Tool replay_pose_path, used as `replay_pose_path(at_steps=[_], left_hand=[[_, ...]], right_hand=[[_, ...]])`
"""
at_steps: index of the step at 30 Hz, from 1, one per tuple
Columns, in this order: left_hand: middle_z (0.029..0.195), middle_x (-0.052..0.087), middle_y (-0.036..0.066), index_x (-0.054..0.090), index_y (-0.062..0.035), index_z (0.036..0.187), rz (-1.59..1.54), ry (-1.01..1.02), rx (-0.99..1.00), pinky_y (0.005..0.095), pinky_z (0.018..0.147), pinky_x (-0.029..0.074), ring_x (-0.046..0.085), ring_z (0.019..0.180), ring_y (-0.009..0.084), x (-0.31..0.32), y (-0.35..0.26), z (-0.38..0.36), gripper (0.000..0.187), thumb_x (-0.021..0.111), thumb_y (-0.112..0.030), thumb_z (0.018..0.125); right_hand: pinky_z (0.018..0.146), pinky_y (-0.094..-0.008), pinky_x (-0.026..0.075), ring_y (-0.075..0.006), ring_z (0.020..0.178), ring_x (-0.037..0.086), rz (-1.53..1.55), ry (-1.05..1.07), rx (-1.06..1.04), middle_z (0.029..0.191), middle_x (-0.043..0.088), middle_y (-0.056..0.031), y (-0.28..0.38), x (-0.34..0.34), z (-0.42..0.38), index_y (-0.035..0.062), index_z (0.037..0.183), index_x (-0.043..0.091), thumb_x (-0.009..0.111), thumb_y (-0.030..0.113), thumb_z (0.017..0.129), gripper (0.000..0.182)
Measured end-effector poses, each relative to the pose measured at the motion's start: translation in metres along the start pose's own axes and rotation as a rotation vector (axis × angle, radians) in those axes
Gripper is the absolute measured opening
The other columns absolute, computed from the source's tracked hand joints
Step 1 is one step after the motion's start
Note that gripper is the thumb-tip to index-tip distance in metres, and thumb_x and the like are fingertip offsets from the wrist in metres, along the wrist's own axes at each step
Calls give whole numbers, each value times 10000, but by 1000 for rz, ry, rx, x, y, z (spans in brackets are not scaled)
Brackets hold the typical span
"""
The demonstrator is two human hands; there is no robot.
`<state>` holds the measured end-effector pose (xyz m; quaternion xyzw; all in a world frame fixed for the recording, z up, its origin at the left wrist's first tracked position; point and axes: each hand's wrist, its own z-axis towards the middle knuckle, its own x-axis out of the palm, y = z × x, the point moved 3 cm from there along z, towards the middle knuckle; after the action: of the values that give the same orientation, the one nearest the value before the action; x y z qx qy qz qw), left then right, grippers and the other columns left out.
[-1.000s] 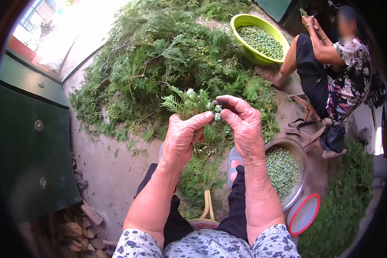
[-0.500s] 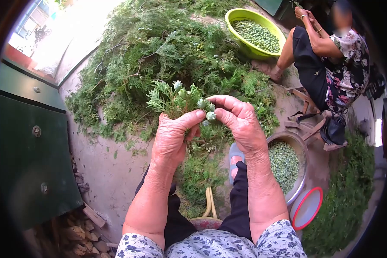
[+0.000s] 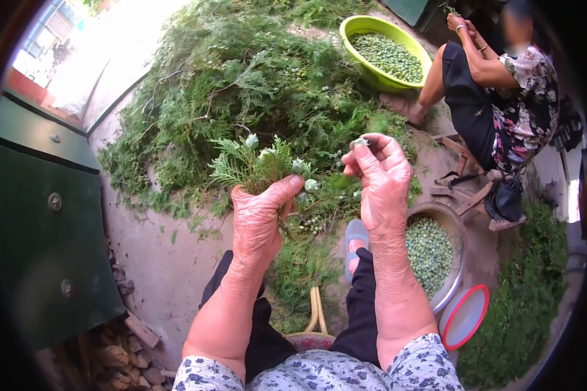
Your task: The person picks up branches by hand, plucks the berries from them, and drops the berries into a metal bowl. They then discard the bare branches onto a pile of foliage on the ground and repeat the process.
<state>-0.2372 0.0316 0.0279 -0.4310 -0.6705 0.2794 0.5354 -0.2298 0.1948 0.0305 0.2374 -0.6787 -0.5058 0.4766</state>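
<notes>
My left hand (image 3: 261,215) is closed around the stems of a small leafy conifer sprig (image 3: 241,163). Several pale green cones (image 3: 311,186) show among its leaves, some beside the left thumb. To the right and a little higher, my right hand (image 3: 381,182) pinches a small green cone (image 3: 361,142) between thumb and fingertips, apart from the sprig. Below that hand, partly behind the forearm, stands a metal basin (image 3: 462,244) holding many green cones (image 3: 430,251). Beyond both hands lies a large heap of cut conifer branches (image 3: 241,85).
A yellow-green basin (image 3: 372,73) of cones stands at the back. At right, a co-worker (image 3: 525,111) sits holding a sprig, near a wooden stool (image 3: 469,202) with a black bag (image 3: 504,195). A red-rimmed bowl (image 3: 463,319) leans by the metal basin. Green cabinets (image 3: 26,215) line the left.
My right hand has moved away from the sprig, up and right, with a cone in its fingertips. My left hand and the sprig have shifted slightly left and down.
</notes>
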Motion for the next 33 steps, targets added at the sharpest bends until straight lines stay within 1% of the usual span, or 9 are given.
replay_pose_path(at_steps=[4,7,11,16,21,25,29,31,33], left_hand=[[685,602,-2,634,-24,839,141,22,15,216,455,349,439,474,54,-2,0,2,153,707,-21,705],[762,622,-25,649,-32,905,190,61,3,199,502,374,498,588,37,2,-2,-1,165,691,-39,746],[788,629,-23,650,-30,944,208,98,-4,198,515,377,503,604,31,4,0,-2,195,686,-43,753],[747,627,-15,648,-27,930,184,118,-25,203,508,374,499,579,42,1,1,0,195,692,-57,742],[639,578,-15,640,-24,837,-37,175,-179,220,499,370,461,515,66,0,4,0,127,694,-66,730],[550,490,-14,615,-34,812,-184,42,-261,278,564,425,424,490,89,-6,13,7,117,675,-130,781],[570,501,-10,607,-41,788,-253,22,-291,285,589,449,438,503,96,-10,15,12,107,652,-134,814],[582,514,-5,608,-41,770,-246,-4,-285,276,563,442,444,496,94,-11,14,12,105,655,-125,812],[607,544,8,616,-29,768,-242,20,-276,259,522,427,457,489,92,-11,14,12,96,664,-105,800]], right_hand=[[568,-193,432,-78,672,547,259,229,263,811,585,-28,-2,9,-5,-7,954,557,614,99,851,159],[567,-192,428,-57,666,530,33,392,327,832,584,-28,-4,9,-8,-20,1002,561,639,122,837,231],[568,-177,427,-28,631,499,-238,382,226,797,593,8,-5,16,-16,10,953,637,662,171,825,207],[507,-175,398,-29,594,490,-239,386,272,746,580,15,-6,17,-16,20,916,645,629,199,854,190],[462,-185,373,-44,581,481,241,288,534,760,560,8,-24,12,-18,33,921,588,572,244,894,213],[511,-178,397,-80,623,502,332,198,444,816,543,-38,-8,19,-13,12,1028,519,546,132,896,181],[561,-225,444,-136,764,577,358,405,351,969,575,-89,-19,10,-10,27,1072,492,587,34,840,251],[579,-215,442,-110,779,567,243,394,335,958,585,-66,-14,13,-16,15,1052,523,628,29,810,265],[624,-197,446,-85,741,533,-354,429,4,904,535,-20,-7,23,-20,18,994,598,678,28,761,247]])
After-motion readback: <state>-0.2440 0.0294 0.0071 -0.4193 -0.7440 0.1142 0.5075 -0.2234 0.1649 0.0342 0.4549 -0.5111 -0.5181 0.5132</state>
